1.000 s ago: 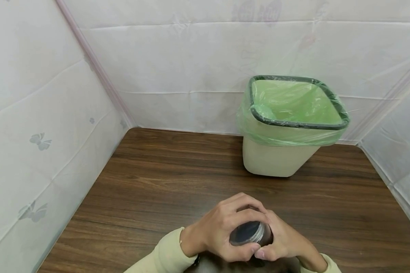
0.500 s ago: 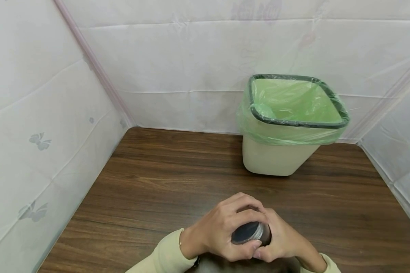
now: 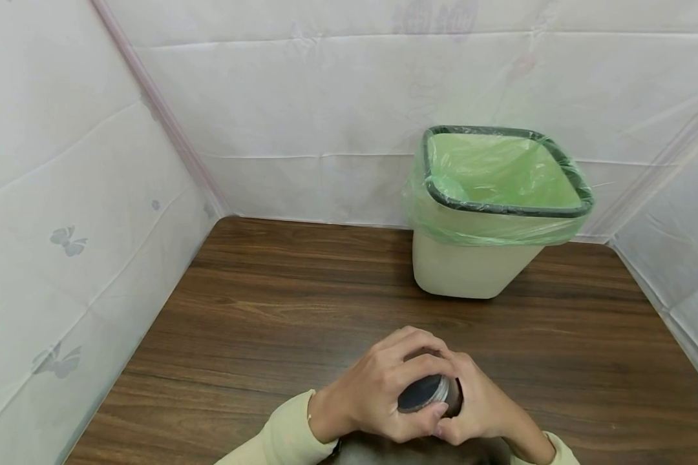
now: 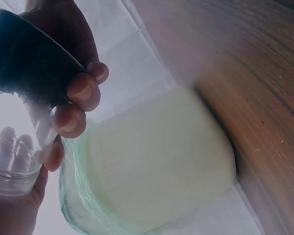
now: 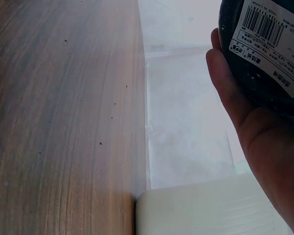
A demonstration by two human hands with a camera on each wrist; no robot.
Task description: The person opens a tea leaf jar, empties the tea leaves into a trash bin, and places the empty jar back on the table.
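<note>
While cupped two-handed: small container [image 3: 421, 392], part dark, part clear and ridged, tilted; hangs near the close edge of the table [image 3: 291, 310], apparently off the wood.
Left hand [image 3: 386, 387]: curls round from the left, fingers arched over the far side, thumb along the near side; probably steadies the clear end.
Right hand [image 3: 483, 403]: wraps the opposite, dark end, thumb tip against left thumb tip; likely braces against push or twist.
Grip state: both sides wrapped, fingers curled on the container; cannot tell how firmly, nor whether one piece or two.
Sticker [image 5: 267, 44]: lies on the dark end face, barcode uncovered, perhaps because held round the sides.
Bin [image 3: 459, 268]: stands at the back, right of centre, well apart from both hands; presumably leaves working room in front.
Green liner [image 3: 500, 236]: folds outward over the dark rim [image 3: 514, 211], likely for anchorage.
</note>
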